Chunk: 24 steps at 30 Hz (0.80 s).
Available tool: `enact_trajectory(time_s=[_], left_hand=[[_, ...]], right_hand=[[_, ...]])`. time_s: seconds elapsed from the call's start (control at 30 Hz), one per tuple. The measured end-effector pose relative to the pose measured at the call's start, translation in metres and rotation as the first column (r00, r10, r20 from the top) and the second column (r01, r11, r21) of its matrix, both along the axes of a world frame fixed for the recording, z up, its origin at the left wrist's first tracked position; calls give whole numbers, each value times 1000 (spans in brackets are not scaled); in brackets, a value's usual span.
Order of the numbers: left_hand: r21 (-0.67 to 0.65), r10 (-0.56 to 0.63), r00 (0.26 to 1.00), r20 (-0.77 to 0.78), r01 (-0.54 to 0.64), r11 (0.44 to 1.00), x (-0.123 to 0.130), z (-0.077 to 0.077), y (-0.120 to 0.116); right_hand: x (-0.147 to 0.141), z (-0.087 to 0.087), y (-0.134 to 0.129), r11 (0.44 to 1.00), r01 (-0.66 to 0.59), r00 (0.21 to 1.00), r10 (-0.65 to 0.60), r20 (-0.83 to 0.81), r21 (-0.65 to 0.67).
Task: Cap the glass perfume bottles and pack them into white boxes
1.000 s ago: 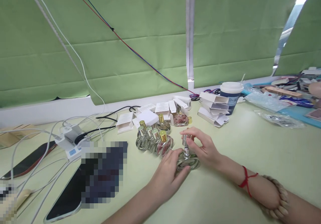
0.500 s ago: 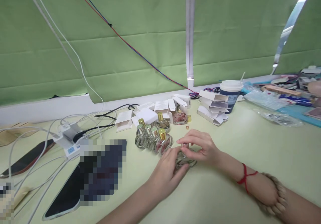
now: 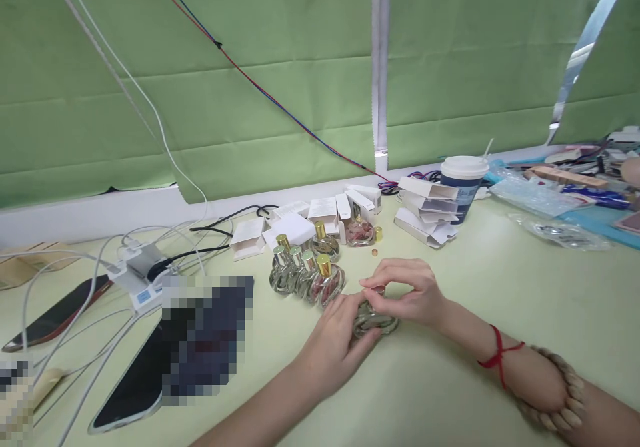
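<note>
A clear round glass perfume bottle point(image 3: 379, 324) stands on the table between my hands. My left hand point(image 3: 336, 333) is closed on its left side, thumb at the front. My right hand point(image 3: 407, 291) pinches the pinkish cap point(image 3: 379, 289) at the bottle's top; the fingers partly cover it. Just behind and to the left stand several similar bottles point(image 3: 306, 277) with silver and gold caps. A bottle with reddish contents point(image 3: 360, 233) stands farther back, near a loose gold cap point(image 3: 379, 233) and a small gold ring point(image 3: 375, 251).
White boxes point(image 3: 290, 230) lie behind the bottles, with more open boxes point(image 3: 427, 210) stacked before a lidded paper cup point(image 3: 463, 187). Phones point(image 3: 133, 380) and a power strip point(image 3: 147, 293) with tangled cables lie left. Plastic bags point(image 3: 555, 230) and clutter fill the far right.
The bottle between my hands has shifted slightly right, its top now leaning to the right. My right hand has moved a little right with the cap; my left stays on the glass.
</note>
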State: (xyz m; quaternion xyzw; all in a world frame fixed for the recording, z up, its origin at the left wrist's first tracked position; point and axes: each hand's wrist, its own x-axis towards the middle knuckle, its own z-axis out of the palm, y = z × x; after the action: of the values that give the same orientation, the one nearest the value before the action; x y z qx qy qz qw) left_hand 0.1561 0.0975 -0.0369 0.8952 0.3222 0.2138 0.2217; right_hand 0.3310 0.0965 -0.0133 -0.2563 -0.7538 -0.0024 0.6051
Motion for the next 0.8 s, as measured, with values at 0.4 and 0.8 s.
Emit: enact_trajectory(time_s=[0.4,0.8], left_hand=[[-22,-46,997,62,47,999,0,-1,0],[3,-29,999,44,29,1000,1,1,-1]], right_hand=[[1,-8,3,996,71,993,-76,92,54],[3,-12,2,1000,9,984,-4,181,-27]])
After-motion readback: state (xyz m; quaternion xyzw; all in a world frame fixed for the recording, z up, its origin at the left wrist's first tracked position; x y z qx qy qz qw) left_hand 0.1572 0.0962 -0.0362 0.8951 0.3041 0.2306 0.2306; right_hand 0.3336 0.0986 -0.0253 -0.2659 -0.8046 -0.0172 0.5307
